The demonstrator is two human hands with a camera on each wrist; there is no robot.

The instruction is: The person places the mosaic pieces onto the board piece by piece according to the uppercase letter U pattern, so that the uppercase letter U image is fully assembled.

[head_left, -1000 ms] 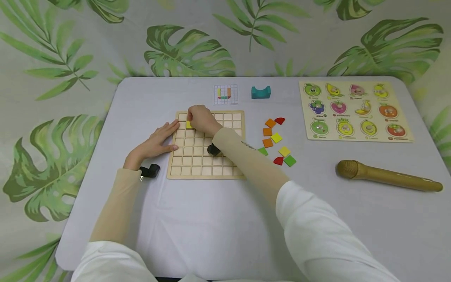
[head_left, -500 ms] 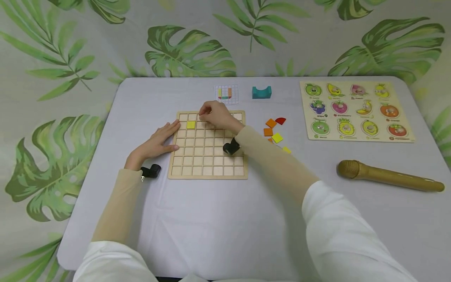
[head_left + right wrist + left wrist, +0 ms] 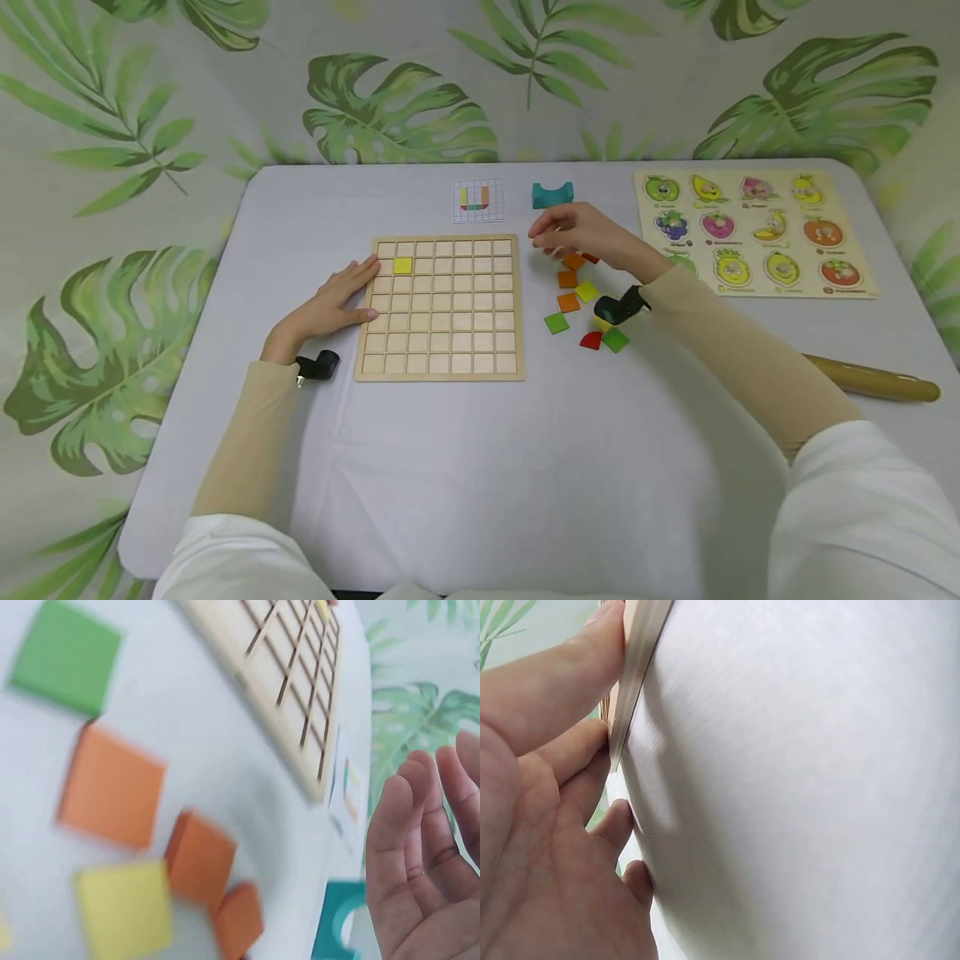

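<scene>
A wooden grid board (image 3: 442,331) lies on the table with one yellow square tile (image 3: 402,265) in a cell near its upper left. My left hand (image 3: 326,302) rests at the board's left edge, fingers extended; the left wrist view shows the thumb and fingertips against the board's side (image 3: 641,667). My right hand (image 3: 588,236) hovers right of the board with relaxed, slightly bent fingers and nothing in them. Below it lie loose tiles: orange squares (image 3: 569,303), yellow squares (image 3: 587,290), green pieces (image 3: 557,323) and red quarter-circles (image 3: 591,340), some partly hidden by the hand and wrist camera.
Behind the board lie a small pattern card (image 3: 477,201) and a teal block (image 3: 552,196) with a curved notch. A fruit puzzle board (image 3: 753,200) is at the back right. My right forearm covers part of a brown microphone-shaped object (image 3: 885,379).
My right hand has let go of the yellow tile on the board and moved right to above the loose tiles. The left hand has stayed at the board's edge.
</scene>
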